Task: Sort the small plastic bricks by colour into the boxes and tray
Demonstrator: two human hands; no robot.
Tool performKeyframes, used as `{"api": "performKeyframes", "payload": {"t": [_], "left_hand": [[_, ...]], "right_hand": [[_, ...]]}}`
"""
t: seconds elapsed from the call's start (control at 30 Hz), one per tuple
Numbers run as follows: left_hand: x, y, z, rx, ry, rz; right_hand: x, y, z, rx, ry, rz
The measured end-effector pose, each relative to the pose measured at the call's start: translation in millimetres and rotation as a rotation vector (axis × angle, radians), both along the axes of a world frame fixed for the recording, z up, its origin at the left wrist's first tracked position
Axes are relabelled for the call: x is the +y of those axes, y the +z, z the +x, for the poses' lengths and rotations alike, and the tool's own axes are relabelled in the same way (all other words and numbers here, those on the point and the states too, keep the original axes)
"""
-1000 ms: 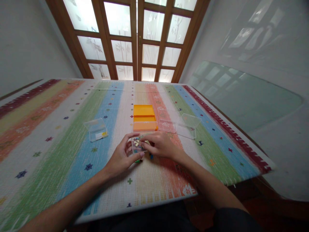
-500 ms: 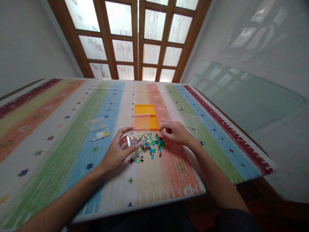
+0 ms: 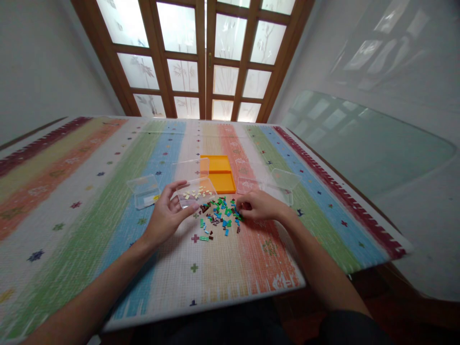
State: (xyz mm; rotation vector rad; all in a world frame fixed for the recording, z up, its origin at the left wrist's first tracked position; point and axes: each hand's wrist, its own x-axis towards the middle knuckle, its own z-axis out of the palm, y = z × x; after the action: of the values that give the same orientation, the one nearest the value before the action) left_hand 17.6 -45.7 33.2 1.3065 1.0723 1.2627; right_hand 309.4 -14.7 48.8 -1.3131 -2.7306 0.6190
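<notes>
My left hand [image 3: 167, 211] grips a clear plastic box [image 3: 183, 197] between thumb and fingers, its lid hinged open at the far side. Small pale yellow building bricks [image 3: 197, 192] lie inside the box. On the cloth just right of it spreads a pile of small green, blue and dark brown bricks [image 3: 224, 223]. At the pile's right edge is my right hand [image 3: 258, 205], its fingers curled and pinched together low over the bricks. Whatever those fingertips hold, if anything, is hidden.
An open orange case [image 3: 222, 183] lies beyond the pile. Another clear open box [image 3: 143, 197], with something white and yellow inside, stands at the left. More clear open containers [image 3: 287, 184] sit behind my right hand. The striped tablecloth's front edge [image 3: 215, 306] is close to me.
My left hand has moved the clear box to the left and slightly away, uncovering more of the pile. My right hand has lowered to the bricks at the pile's right edge.
</notes>
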Motion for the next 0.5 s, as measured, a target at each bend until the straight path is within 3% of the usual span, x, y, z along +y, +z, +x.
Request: {"api": "performKeyframes", "payload": {"t": [0.5], "left_hand": [[0.2,-2.5,-0.8,0.024,-0.013,-0.005]], "right_hand": [[-3.7,3.2,-5.9,-0.128,0.009,0.054]]}}
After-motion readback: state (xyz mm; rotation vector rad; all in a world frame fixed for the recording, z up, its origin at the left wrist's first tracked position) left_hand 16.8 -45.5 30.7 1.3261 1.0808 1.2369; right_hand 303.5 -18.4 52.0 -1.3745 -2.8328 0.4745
